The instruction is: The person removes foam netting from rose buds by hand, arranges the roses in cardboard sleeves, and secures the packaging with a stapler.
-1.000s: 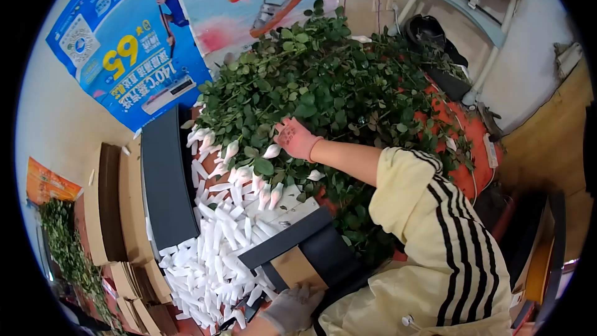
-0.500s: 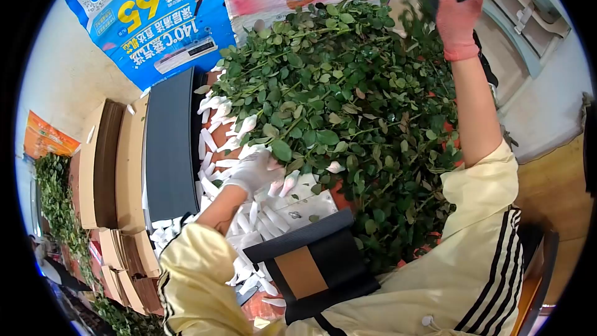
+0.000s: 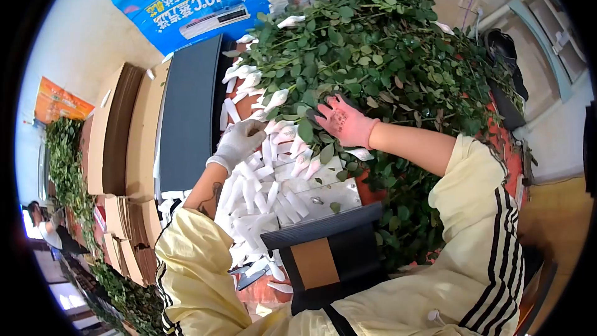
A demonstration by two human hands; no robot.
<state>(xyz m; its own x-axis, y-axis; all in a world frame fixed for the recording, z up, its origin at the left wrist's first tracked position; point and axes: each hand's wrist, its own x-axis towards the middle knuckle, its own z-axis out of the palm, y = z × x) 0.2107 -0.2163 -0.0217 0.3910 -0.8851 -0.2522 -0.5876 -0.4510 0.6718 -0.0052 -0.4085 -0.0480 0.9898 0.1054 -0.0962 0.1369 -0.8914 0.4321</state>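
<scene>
Your right hand [image 3: 343, 121] splays over oval leaves [image 3: 379, 56], your knit-gloved left hand [image 3: 240, 143] curls, can't tell if it's gripping anything

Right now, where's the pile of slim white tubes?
Head view, left of centre: pile lies between long dark-grey panel and green leafy stems, below white-gloved left hand.

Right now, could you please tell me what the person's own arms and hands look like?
The left hand wears a whitish-grey glove; the right hand wears a pink one with dark printing on its back. Both sleeves are loose and pale yellow with black stripes, ending short of the wrists. A dark tattoo shows on the left forearm.
</scene>
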